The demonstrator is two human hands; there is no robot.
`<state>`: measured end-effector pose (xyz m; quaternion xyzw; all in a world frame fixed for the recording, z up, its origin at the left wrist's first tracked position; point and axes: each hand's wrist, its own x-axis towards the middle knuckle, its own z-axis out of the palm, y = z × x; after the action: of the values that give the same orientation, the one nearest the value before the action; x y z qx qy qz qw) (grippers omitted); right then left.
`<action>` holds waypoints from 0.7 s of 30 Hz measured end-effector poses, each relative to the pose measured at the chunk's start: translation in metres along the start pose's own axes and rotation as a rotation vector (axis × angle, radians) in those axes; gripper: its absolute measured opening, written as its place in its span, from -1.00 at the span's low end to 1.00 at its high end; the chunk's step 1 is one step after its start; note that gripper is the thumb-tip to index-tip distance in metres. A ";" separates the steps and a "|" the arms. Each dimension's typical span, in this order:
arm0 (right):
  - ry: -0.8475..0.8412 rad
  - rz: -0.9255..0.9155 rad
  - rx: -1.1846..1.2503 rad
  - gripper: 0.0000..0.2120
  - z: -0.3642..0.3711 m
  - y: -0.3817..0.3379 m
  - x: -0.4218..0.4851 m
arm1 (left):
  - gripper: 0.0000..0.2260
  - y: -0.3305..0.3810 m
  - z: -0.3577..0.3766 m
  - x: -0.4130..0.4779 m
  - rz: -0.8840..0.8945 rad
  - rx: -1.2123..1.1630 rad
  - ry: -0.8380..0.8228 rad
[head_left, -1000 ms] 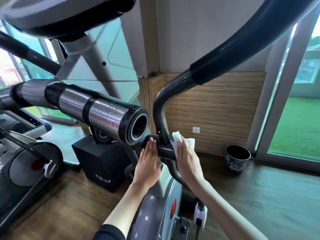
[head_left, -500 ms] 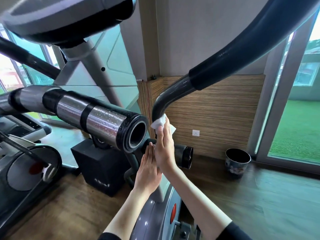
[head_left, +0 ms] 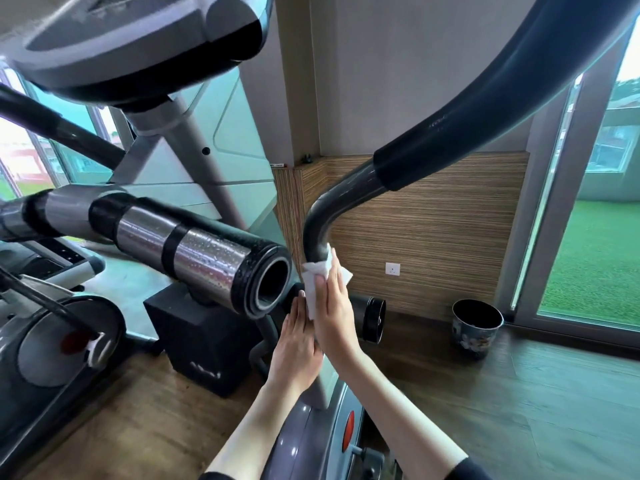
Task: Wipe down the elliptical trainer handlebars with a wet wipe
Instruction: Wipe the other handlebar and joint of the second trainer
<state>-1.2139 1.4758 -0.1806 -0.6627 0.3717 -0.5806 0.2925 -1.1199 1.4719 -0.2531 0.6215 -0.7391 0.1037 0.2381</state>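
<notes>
1. Since a second ago the right hand (head_left: 334,306) has come up off the short cross stub and onto the upright stretch of the moving handlebar's bare tube (head_left: 317,230). The left hand (head_left: 296,337) has kept its place.
2. That right hand holds the wet wipe (head_left: 311,292) against the tube just under its bend, with the thumb across the wipe's near face and the fingers straight up its right side. A corner of the wipe pokes out to the right.
3. Flat, with its fingers together, the left hand rests on the dark hub below the wipe and grips nothing. It touches the right hand's wrist.
4. Just left of the wipe is the open end of the fixed handlebar (head_left: 207,258), its black rim close to the thumb.
5. Just right of the wrist, the stub's end cap (head_left: 374,318) juts out.
6. Above the wipe, the bare tube curves up and to the right to the lower edge of the foam grip (head_left: 485,109).
7. A dark bin (head_left: 476,327) stands on the wood floor far right, well apart from the hands.
</notes>
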 end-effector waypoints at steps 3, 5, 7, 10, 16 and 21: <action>-0.045 0.069 -0.076 -0.49 0.001 0.019 -0.013 | -0.43 0.002 -0.005 -0.001 -0.027 -0.092 -0.033; -0.044 0.106 -0.095 -0.49 0.002 0.021 -0.015 | -0.43 0.001 -0.003 0.000 -0.029 -0.046 -0.053; -0.015 0.153 -0.068 -0.49 0.004 0.015 -0.013 | -0.36 -0.001 0.002 0.002 -0.039 0.041 -0.093; 0.024 0.151 0.024 -0.51 0.005 -0.001 -0.007 | -0.32 -0.005 0.009 0.003 -0.041 0.154 -0.120; 0.140 0.050 0.261 -0.38 0.008 -0.056 0.024 | -0.43 -0.001 -0.002 0.000 -0.055 0.081 -0.178; 0.222 -0.024 0.391 -0.56 0.005 -0.070 0.029 | -0.43 -0.004 0.000 0.000 -0.055 0.100 -0.179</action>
<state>-1.1970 1.4898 -0.1078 -0.5298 0.2741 -0.7143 0.3659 -1.1159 1.4713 -0.2543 0.6596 -0.7339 0.0778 0.1425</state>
